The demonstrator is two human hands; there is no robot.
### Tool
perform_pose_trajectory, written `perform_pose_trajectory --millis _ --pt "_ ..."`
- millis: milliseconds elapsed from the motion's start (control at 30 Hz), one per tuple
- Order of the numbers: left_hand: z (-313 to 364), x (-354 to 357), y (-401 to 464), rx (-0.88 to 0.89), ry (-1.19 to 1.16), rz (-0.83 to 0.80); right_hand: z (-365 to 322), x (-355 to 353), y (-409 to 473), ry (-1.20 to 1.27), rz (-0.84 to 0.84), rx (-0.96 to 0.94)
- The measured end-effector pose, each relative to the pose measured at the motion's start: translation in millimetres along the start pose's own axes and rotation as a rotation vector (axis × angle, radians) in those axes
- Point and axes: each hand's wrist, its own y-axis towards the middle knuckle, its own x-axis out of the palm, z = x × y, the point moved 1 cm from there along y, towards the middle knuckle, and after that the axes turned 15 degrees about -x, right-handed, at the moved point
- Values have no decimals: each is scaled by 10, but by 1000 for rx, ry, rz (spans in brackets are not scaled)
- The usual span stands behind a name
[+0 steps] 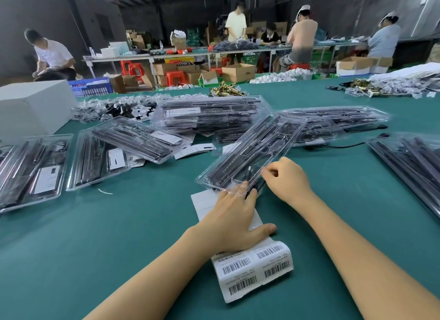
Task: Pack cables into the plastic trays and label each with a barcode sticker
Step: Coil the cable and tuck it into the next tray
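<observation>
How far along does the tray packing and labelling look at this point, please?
Done: several filled trays on the left carry white labels. In hand: the right hand pinches something at the centre tray while the left hand steadies it. Left: the sticker sheet has barcodes remaining, and the centre tray shows no label.

packing workshop | filled plastic trays [209, 114] piled beyond the left hand [234, 220] | cardboard boxes [238, 72], workers at far benches [190, 54]

Two hands [257, 198], one sticker sheet [256, 269].
</observation>
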Motion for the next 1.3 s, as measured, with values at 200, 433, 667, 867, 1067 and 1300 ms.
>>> perform_pose_trajectory --millis 200,433,667,867,1067,1300 --pt "-23 -7 -2 12 -21 19 102 -225 44 63 -317 -175" --pt "-58 -7 -5 49 -67 43 189 -204 38 105 -193 -100" --pt "-111 -32 8 89 -60 38 158 -116 28 261 -63 72" --pt "-101 -27 3 88 -55 55 93 -21 2 227 40 147" --pt "-105 -14 11 45 -154 74 22 77 -8 150 146 217" --pt "-111 -24 18 32 -157 89 16 -86 4 382 219 280"
